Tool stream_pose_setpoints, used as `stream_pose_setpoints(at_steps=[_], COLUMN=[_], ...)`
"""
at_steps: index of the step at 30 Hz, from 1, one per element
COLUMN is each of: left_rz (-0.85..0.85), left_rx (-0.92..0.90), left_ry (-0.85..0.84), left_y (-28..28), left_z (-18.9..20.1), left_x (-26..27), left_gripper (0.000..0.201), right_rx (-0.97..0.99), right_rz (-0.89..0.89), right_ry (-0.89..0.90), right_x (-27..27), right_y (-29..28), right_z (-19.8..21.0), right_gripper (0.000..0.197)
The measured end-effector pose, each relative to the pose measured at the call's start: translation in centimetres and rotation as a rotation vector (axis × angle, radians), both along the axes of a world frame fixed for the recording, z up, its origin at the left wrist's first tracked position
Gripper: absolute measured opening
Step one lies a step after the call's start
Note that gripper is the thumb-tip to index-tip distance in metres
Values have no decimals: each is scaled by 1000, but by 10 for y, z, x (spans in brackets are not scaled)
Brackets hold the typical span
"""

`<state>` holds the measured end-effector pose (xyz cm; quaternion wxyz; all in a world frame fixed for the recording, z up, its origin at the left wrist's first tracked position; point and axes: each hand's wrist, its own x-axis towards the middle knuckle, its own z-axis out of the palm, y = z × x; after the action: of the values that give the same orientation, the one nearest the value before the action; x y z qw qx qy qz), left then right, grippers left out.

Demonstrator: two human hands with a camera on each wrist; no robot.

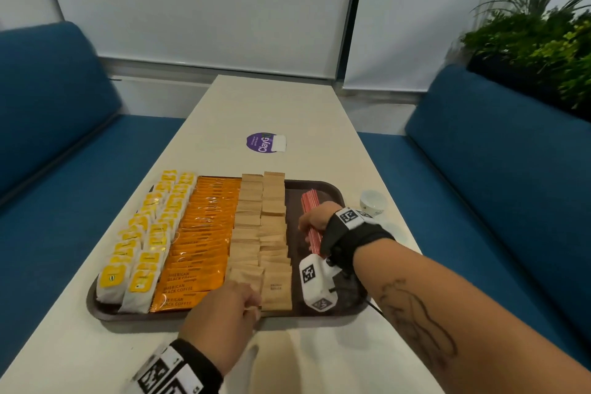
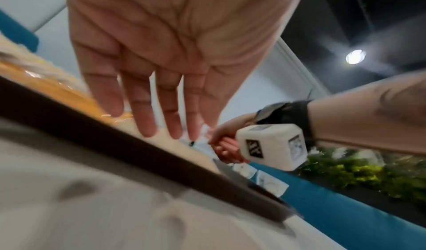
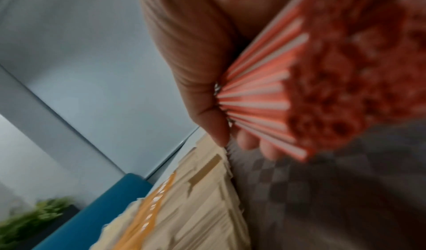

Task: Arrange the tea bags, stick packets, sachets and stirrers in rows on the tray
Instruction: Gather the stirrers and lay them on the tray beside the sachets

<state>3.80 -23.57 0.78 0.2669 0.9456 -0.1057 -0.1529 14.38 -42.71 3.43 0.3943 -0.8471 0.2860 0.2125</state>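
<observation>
A brown tray (image 1: 294,198) holds yellow tea bags (image 1: 144,233) at the left, then orange stick packets (image 1: 204,233), then two columns of beige sachets (image 1: 262,224). My right hand (image 1: 311,222) grips a bundle of red-and-white stirrers (image 1: 309,201) over the tray's bare right strip. The right wrist view shows those stirrers (image 3: 265,99) fanned out of my curled right hand (image 3: 196,72), just above the tray floor (image 3: 322,199). My left hand (image 1: 249,305) is at the tray's near edge. In the left wrist view its fingers (image 2: 147,119) are straight and touch the nearest sachets past the rim (image 2: 115,139).
A small white cup (image 1: 372,201) stands on the table right of the tray. Farther back lies a round purple sticker (image 1: 263,142). Blue benches (image 1: 64,137) flank the narrow table, with a planter (image 1: 537,41) behind the right one. My wrist camera's white cube (image 1: 319,281) hangs over the tray's right near corner.
</observation>
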Motion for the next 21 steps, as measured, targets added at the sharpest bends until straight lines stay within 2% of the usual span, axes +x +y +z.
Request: stream_pose_setpoints(at_steps=[3,7,9,13,14,17,18,21], left_rz=[-85,-150,-165,-176,-174,-166,-163,-163], left_rx=[126,198,205,217,221,225,227,239], left_ry=[-42,-56,-34,-31,-31,-21,-18,-13], left_y=[6,13,16,16,16,15,15,13], left_z=[0,-6,-9,-14,-14,-16,-16,-15], left_x=[6,14,17,21,22,23,23,23], left_gripper=[27,30,29,27,27,26,26,26], right_rx=[-250,-464,-477,-490,-490,-519,-517,-469], right_rz=[122,248,245,255,240,174,161,123], right_ry=[63,145,180,165,153,207,190,149], right_x=[22,37,47,45,47,50,54,42], right_y=[2,8,9,7,6,0,-5,-5], right_z=[-9,-29,-44,-40,-41,-54,-59,-47], right_gripper=[45,55,52,54,59,96,99,85])
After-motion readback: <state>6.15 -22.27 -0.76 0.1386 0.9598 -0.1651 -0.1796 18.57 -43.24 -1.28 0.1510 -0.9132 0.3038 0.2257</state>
